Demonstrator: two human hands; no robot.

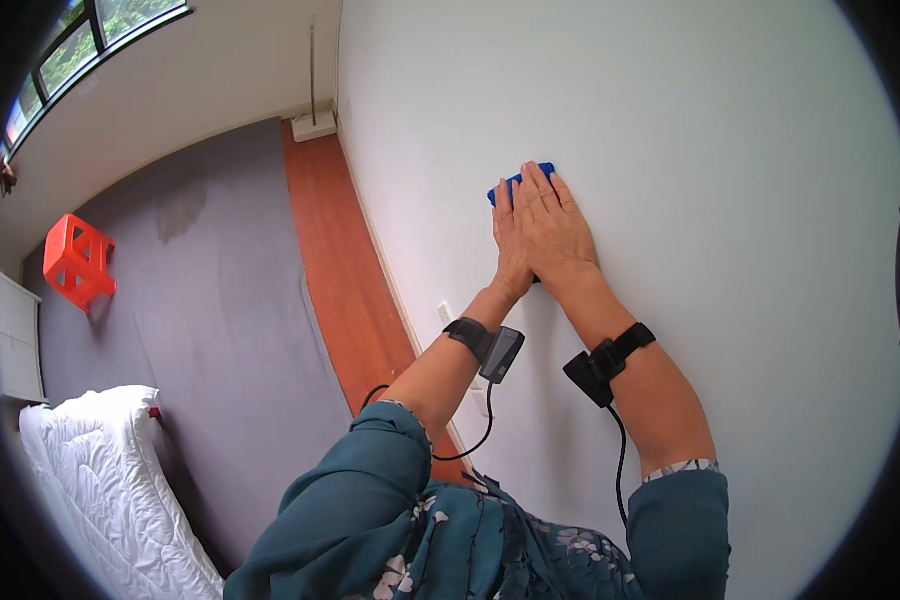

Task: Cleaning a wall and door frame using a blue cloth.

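Note:
A blue cloth (542, 170) lies against the pale wall (710, 140), its upper edge showing past my fingertips. My right hand (553, 225) presses flat over it with fingers stretched upward. Close beside it, my left hand (511, 235) also lies flat, its fingers straight and partly on the cloth. The two hands touch along their inner sides, the right overlapping the left. Most of the cloth is hidden under them, and a small dark edge shows below the palms.
Cabled black devices are strapped to my left forearm (500, 352) and right forearm (610, 362). On the left, a red plastic stool (78, 262) stands on the grey floor covering (230, 300). White bedding (110, 480) and a white cabinet (16, 340) lie nearer. A pole on a white base (314, 127) stands in the far corner.

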